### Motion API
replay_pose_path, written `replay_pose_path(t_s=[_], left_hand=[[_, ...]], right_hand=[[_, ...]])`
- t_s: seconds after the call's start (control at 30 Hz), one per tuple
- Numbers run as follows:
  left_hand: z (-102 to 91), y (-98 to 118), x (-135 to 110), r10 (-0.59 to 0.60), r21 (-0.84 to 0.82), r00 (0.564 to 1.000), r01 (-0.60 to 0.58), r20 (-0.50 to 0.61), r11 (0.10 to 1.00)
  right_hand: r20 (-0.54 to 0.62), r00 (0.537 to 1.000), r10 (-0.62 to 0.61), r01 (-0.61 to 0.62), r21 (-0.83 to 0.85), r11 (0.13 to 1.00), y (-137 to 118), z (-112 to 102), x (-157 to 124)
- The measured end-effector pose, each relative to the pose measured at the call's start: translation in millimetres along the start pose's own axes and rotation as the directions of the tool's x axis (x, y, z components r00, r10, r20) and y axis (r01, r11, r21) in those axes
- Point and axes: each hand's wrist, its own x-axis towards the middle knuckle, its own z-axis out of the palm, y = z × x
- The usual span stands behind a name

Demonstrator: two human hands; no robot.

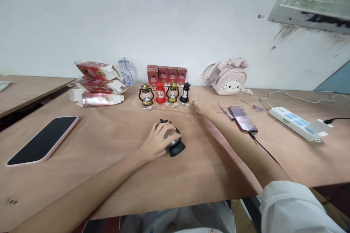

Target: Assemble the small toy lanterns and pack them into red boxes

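Note:
My left hand [156, 140] is wrapped over a small black lantern [176, 149] with a clear globe. The lantern leans to one side on the table, its base toward me. Farther back, my right hand [201, 108] pinches a thin bent wire handle [190, 120], which hangs at the left of the fingers. Just beyond stand a black lantern [185, 93], a red lantern [160, 93] and two bronze-coloured lanterns [146, 95]. Small white pieces [166, 105] and bits of wire lie in front of them.
Behind the lanterns are several red boxes [167, 76]. Opened cartons [100, 85] are stacked at left, near a water bottle [125, 71]. A phone [43, 141] lies left; another phone [243, 119], a screwdriver [225, 111], a power strip [295, 122] and a pink bag [231, 78] are right.

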Motion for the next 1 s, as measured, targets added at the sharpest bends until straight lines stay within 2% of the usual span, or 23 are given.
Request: replay_pose_path(t_s=[0.5, 1.0], left_hand=[[2.1, -0.8, -1.8, -0.012, -0.007, 1.000, 0.013, 0.015, 1.000], [1.5, -0.7, -2.3, -0.008, -0.007, 1.000, 0.008, 0.021, 1.000]], right_hand=[[0.053, 0.977, -0.206, 0.205, 0.023, 0.978, 12.6, -12.3, 19.9], [0.019, 0.988, -0.152, 0.152, -0.023, 0.988, 3.5, -16.8, 25.6]])
